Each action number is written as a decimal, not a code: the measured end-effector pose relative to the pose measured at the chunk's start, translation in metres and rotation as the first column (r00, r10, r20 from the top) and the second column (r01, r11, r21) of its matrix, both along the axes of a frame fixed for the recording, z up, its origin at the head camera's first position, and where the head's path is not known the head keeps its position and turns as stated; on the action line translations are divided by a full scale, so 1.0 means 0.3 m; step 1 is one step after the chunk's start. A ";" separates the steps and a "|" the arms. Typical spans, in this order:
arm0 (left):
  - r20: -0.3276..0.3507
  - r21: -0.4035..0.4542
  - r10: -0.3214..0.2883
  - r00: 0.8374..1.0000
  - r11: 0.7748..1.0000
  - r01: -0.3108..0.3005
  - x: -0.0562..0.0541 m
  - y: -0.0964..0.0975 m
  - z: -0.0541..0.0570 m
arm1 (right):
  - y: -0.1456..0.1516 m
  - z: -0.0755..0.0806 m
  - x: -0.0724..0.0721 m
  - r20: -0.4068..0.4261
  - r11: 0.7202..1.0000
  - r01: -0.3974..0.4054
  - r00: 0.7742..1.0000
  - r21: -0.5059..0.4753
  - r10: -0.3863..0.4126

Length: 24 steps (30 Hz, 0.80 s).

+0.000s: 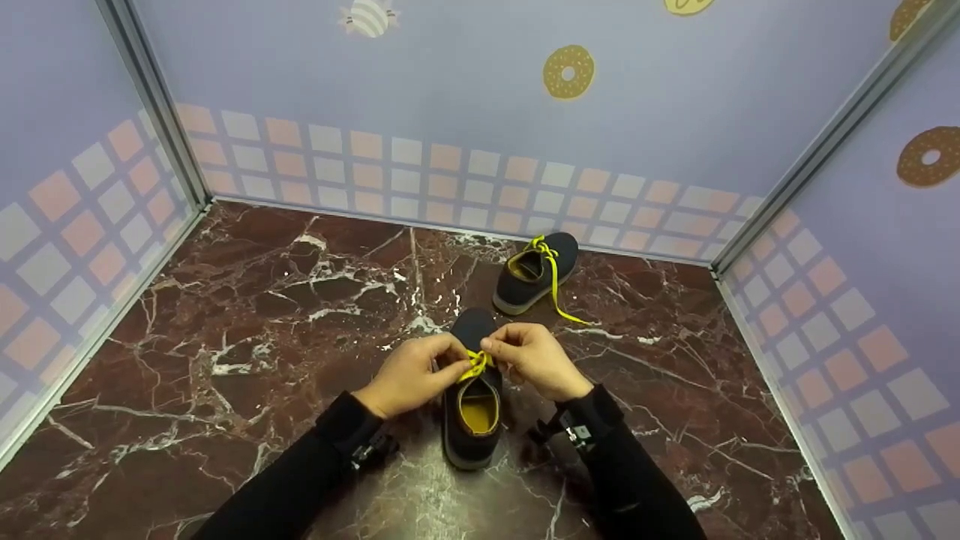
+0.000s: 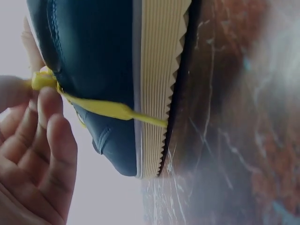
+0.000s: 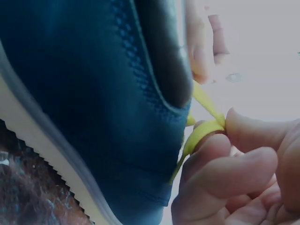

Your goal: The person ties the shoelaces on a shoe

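Observation:
A dark shoe [image 1: 471, 442] with a tan lining stands on the floor between the hands, its toe pointing away. Yellow shoelace [image 1: 477, 364] crosses over its tongue. On the left side, my left hand [image 1: 417, 372] pinches a loop of the lace between thumb and fingers. From the other side, my right hand [image 1: 537, 361] pinches another part of the lace with thumb and forefinger. In the left wrist view, a loose lace end [image 2: 110, 108] hangs down the shoe's side to the sole [image 2: 157, 75]. The right wrist view shows the lace [image 3: 206, 129] bent into a loop at the right fingertips.
A second dark shoe [image 1: 529, 289] lies further back, near the wall, its yellow lace [image 1: 556, 289] trailing onto the floor. Brown marbled floor [image 1: 300, 352] surrounds both. Lilac panels [image 1: 450, 67] with checkered lower bands stand at the back, left and right.

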<state>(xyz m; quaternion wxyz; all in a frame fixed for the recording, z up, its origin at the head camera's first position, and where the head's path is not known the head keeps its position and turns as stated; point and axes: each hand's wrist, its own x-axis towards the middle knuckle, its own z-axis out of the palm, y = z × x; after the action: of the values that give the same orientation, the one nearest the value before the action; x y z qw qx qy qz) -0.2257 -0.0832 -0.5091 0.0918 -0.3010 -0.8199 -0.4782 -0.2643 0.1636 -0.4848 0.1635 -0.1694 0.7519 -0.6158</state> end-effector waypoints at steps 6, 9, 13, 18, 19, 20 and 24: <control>0.191 0.041 0.056 0.980 0.997 -0.065 0.006 0.011 0.011 | -0.006 0.004 0.008 -0.066 0.998 -0.002 0.998 0.056 0.005; 0.320 0.089 0.028 0.947 0.994 -0.060 0.006 0.010 0.012 | -0.006 0.004 0.011 -0.084 0.998 -0.003 0.996 0.066 0.008; 0.399 0.112 -0.006 0.917 0.993 -0.042 0.003 0.003 0.010 | -0.008 0.001 0.012 -0.090 0.998 -0.001 0.996 0.070 0.008; 0.413 0.121 -0.033 0.910 0.992 -0.019 -0.001 -0.004 0.009 | -0.011 -0.001 0.014 -0.060 1.000 0.011 0.998 0.024 -0.010; 0.417 0.124 -0.037 0.908 0.992 -0.017 -0.002 -0.004 0.009 | -0.011 0.000 0.015 -0.053 1.000 0.015 0.998 0.012 -0.015; 0.422 0.130 -0.042 0.906 0.991 -0.015 -0.002 -0.004 0.009 | -0.011 0.000 0.015 -0.052 1.000 0.019 0.998 0.008 -0.019; 0.443 0.162 -0.061 0.895 0.987 -0.013 0.001 -0.002 0.010 | -0.006 0.004 0.016 -0.086 0.999 0.018 0.996 0.038 -0.015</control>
<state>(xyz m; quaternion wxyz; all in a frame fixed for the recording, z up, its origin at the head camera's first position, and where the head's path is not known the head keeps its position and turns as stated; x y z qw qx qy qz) -0.2254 -0.0838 -0.5062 -0.0806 -0.1851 -0.7742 -0.5999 -0.2596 0.1617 -0.4837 0.1293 -0.1861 0.7712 -0.5949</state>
